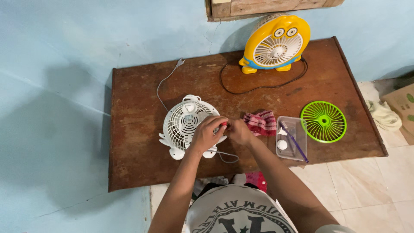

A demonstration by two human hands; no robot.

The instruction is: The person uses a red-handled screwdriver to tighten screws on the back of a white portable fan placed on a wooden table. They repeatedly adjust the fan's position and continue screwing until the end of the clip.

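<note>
Carefully now: your left hand (207,133) rests on the right edge of the white fan (186,125), which lies flat on the counter (133,129), while your right hand (238,130) meets it, fingers pinched shut on a small red-tipped tool (224,124). If that is a screwdriver, a slip could scar the grille or drop a screw. Both forearms angle in from below, wrists close together. The fan's loose cord (227,158) hangs near the edge and could snag your elbow.

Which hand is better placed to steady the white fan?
Left, probably. The left hand already rests on the white fan; the right hand sits beside it, meeting the left at a small red item.
</note>
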